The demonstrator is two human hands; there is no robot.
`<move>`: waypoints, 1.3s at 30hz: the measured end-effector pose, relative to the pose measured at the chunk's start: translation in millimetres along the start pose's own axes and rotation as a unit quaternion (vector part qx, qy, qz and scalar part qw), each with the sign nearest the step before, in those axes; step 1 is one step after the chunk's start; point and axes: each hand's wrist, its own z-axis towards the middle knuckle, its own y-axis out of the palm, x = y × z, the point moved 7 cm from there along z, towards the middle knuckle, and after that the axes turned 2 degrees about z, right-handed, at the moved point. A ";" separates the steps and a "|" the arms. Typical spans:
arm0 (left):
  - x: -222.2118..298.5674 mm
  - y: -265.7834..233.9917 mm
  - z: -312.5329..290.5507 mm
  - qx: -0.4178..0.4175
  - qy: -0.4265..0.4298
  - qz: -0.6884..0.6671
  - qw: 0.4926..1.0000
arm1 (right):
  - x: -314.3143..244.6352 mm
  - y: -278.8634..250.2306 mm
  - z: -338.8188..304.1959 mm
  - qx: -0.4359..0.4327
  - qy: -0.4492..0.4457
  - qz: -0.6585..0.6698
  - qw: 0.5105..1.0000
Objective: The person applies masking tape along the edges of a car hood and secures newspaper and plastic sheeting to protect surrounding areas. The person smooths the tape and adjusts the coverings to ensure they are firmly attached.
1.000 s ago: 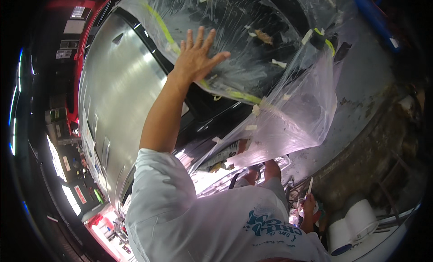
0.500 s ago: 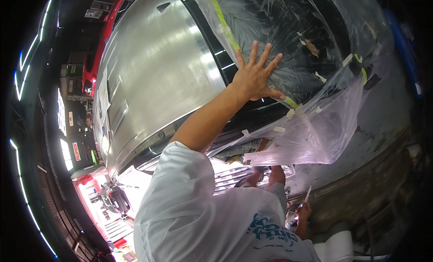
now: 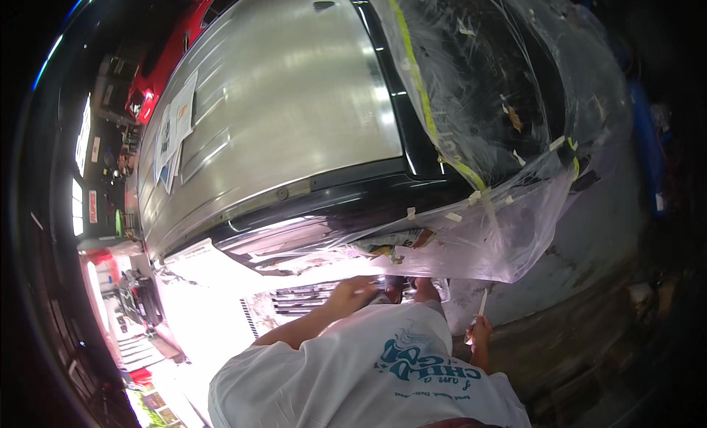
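Observation:
My left hand (image 3: pixel 352 295) is lowered in front of my white shirt, beside the car (image 3: pixel 294 82); motion smears its fingers and I see nothing clear in it. My right hand (image 3: pixel 480 331), low on the right, is closed around a slim whitish blade-like tool (image 3: pixel 483 303) pointing upward; its exact kind is unclear. Bare brushed metal shows across the car's large panel. Clear plastic sheeting (image 3: pixel 471 82) covers the dark glass beside it, with yellow-green masking tape (image 3: pixel 417 76) along its edge. The sheet's loose lower part hangs down the car's side, apart from both hands.
Printed paper sheets (image 3: pixel 177 126) lie on the metal panel's left. Crumpled printed paper (image 3: pixel 398 244) sits behind the hanging plastic. A red car (image 3: pixel 166 60) stands beyond. Short strips of pale tape (image 3: pixel 453 217) dot the sheet. Stained concrete floor (image 3: pixel 515 281) lies at right.
My left hand has left the plastic by the yellow-green tape and dropped toward my body. The view has shifted, showing more of the paper sheets. My right hand still holds the slim tool.

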 end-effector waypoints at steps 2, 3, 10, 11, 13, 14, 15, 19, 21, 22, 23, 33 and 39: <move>-166.8 -12.0 -34.9 0.100 -0.163 -0.008 0.982 | -20.1 2.5 3.1 -0.006 -0.015 -0.009 1.000; -242.5 -20.5 -58.3 0.119 -0.171 0.112 0.971 | -28.7 4.7 1.6 -0.009 -0.022 -0.011 1.000; -355.5 97.0 -110.2 -0.033 -0.326 -0.020 0.945 | -82.4 -27.7 -10.9 0.011 -0.105 -0.110 0.988; -349.4 108.4 -103.7 -0.036 -0.315 -0.052 0.947 | -87.4 -28.2 -22.0 0.017 -0.111 -0.108 0.988; -344.3 112.9 -89.7 -0.047 -0.294 -0.081 0.951 | -94.6 -34.0 -47.9 0.029 -0.118 -0.109 0.987; -344.4 108.0 -85.2 -0.050 -0.285 -0.086 0.953 | -93.6 -28.1 -60.5 0.041 -0.121 -0.117 0.985; -342.9 109.0 -82.0 -0.058 -0.277 -0.093 0.955 | -91.8 -28.8 -75.6 0.046 -0.106 -0.137 0.984; -339.8 94.6 -67.6 -0.077 -0.240 -0.097 0.963 | -73.3 -0.1 -98.7 0.047 -0.091 -0.169 0.980; -338.3 85.9 -61.2 -0.089 -0.220 -0.091 0.967 | -61.8 12.9 -107.1 0.045 -0.098 -0.161 0.981; -336.8 83.8 -56.1 -0.094 -0.210 -0.088 0.969 | -59.1 18.6 -112.3 0.041 -0.112 -0.172 0.978; -338.5 80.7 -57.9 -0.093 -0.201 -0.093 0.971 | -61.2 32.5 -114.0 0.026 -0.126 -0.192 0.973; -327.7 50.5 -57.1 -0.095 -0.127 -0.081 0.984 | -120.1 117.4 -177.2 -0.101 -0.175 -0.063 0.977; -361.6 52.6 -81.8 -0.136 -0.125 -0.041 0.982 | -157.1 133.7 -210.9 -0.103 -0.208 0.042 0.972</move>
